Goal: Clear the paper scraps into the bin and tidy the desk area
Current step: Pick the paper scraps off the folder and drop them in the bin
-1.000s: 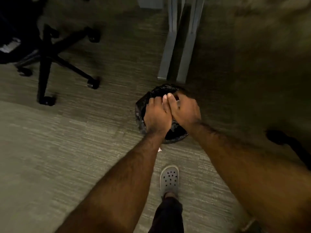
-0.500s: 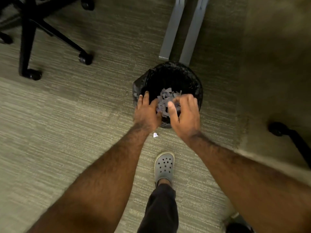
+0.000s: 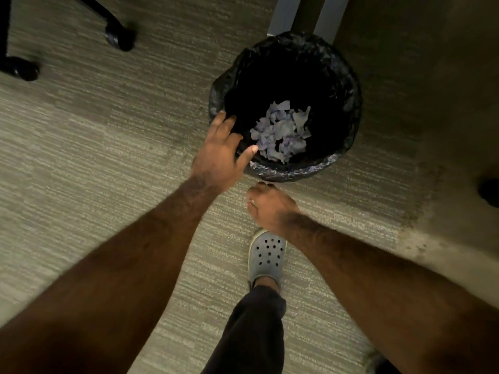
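The paper scraps (image 3: 280,132) lie inside the bin (image 3: 348,147). Your left hand (image 3: 220,152) hangs over its rim, fingers spread and empty. Your right hand (image 3: 270,209) reaches down by the floor (fingers bunched; I cannot tell what they hold).

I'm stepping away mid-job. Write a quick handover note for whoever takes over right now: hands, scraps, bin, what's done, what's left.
Left hand: open, fingers spread at the bin's near-left rim, holding nothing.
Right hand: low over the carpet just in front of the bin, fingers pointing down; whether it pinches anything cannot be told.
Paper scraps: a pile lying inside the bin, which stands on the carpet by the grey desk legs.
Done: that load is in the bin.
Left: check the carpet under the right hand for strays, then tidy the desk, which is out of view.
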Action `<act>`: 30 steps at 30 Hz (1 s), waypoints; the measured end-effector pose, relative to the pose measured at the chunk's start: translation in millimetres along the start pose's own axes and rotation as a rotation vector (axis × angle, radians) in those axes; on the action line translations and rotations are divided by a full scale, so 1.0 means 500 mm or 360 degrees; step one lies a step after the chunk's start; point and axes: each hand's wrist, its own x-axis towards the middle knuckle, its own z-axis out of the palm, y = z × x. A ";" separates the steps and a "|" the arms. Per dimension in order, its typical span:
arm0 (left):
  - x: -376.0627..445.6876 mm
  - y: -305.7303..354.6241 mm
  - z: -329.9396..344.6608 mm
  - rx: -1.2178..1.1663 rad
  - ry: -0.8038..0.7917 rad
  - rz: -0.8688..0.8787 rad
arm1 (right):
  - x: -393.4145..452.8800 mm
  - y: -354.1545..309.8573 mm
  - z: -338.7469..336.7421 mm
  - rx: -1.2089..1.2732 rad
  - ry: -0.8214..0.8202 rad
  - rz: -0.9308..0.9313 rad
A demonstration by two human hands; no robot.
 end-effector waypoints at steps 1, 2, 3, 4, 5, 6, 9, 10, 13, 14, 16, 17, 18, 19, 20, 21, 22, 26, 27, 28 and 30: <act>-0.001 -0.007 0.009 0.0001 0.0025 0.0003 | 0.016 0.009 0.016 -0.0094 -0.0188 0.0043; -0.002 -0.011 0.017 0.0001 0.0048 0.0010 | 0.030 0.018 0.032 -0.0181 -0.0325 0.0072; -0.003 -0.014 0.024 -0.0003 0.0073 0.0021 | 0.041 0.026 0.047 -0.0248 -0.0409 0.0095; -0.004 -0.016 0.029 -0.0017 0.0099 0.0034 | 0.051 0.035 0.061 -0.0296 -0.0454 0.0109; -0.005 -0.018 0.033 -0.0038 0.0129 0.0051 | 0.060 0.043 0.074 -0.0325 -0.0474 0.0114; -0.005 -0.020 0.037 -0.0060 0.0163 0.0071 | 0.069 0.051 0.088 -0.0345 -0.0474 0.0108; -0.005 -0.026 0.054 -0.0103 0.0283 0.0116 | 0.100 0.072 0.127 -0.0417 -0.0465 0.0066; -0.004 -0.026 0.060 -0.0113 0.0321 0.0116 | 0.108 0.079 0.138 -0.0431 -0.0466 0.0069; -0.003 -0.021 0.075 -0.0138 0.0429 0.0114 | 0.126 0.098 0.173 -0.0445 -0.0448 0.0083; -0.003 -0.019 0.079 -0.0145 0.0462 0.0118 | 0.131 0.102 0.183 -0.0464 -0.0442 0.0070; -0.001 -0.017 0.085 -0.0158 0.0514 0.0129 | 0.137 0.108 0.203 -0.0518 -0.0417 0.0051; -0.001 -0.017 0.088 -0.0160 0.0538 0.0134 | 0.141 0.110 0.210 -0.0529 -0.0393 0.0052; -0.002 -0.018 0.090 -0.0155 0.0561 0.0138 | 0.146 0.111 0.218 -0.0522 -0.0365 0.0057; -0.002 -0.018 0.093 -0.0146 0.0583 0.0142 | 0.152 0.111 0.224 -0.0507 -0.0344 0.0061; -0.003 -0.018 0.096 -0.0138 0.0599 0.0146 | 0.157 0.110 0.230 -0.0504 -0.0343 0.0067; -0.003 -0.018 0.098 -0.0134 0.0611 0.0151 | 0.163 0.110 0.235 -0.0511 -0.0350 0.0076; -0.003 -0.019 0.101 -0.0131 0.0620 0.0154 | 0.170 0.112 0.239 -0.0509 -0.0359 0.0087; 0.000 -0.019 0.102 -0.0122 0.0618 0.0170 | 0.169 0.117 0.230 -0.0456 -0.0342 0.0100; 0.000 -0.020 0.101 -0.0121 0.0609 0.0171 | 0.158 0.112 0.223 -0.0488 -0.0288 0.0047; -0.002 -0.020 0.100 -0.0123 0.0595 0.0168 | 0.140 0.105 0.216 -0.0493 -0.0212 -0.0036; -0.007 -0.019 0.096 -0.0111 0.0556 0.0148 | 0.092 0.084 0.195 -0.0366 -0.0014 -0.0250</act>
